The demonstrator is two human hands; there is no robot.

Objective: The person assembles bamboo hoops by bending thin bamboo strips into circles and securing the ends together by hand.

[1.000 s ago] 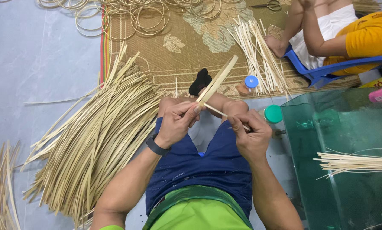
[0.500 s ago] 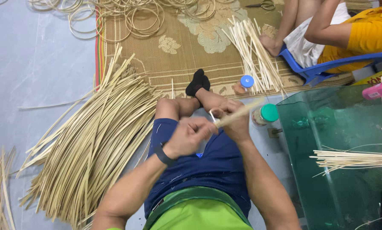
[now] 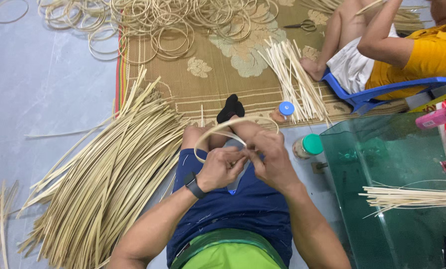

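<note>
Pale cane strip (image 3: pixel 233 127), bent into a loop, is pinched by left hand (image 3: pixel 222 167) and right hand (image 3: pixel 272 160); green-lidded jar (image 3: pixel 307 147) and blue-capped bottle (image 3: pixel 282 112) stand by the woven mat (image 3: pixel 218 79) on the grey floor (image 3: pixel 44 89).

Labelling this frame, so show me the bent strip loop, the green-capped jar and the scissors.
bent strip loop (image 3: pixel 218 130): head view, top of its arc.
green-capped jar (image 3: pixel 312 144): head view, its green cap.
scissors (image 3: pixel 306 24): head view, near the handles.
</note>
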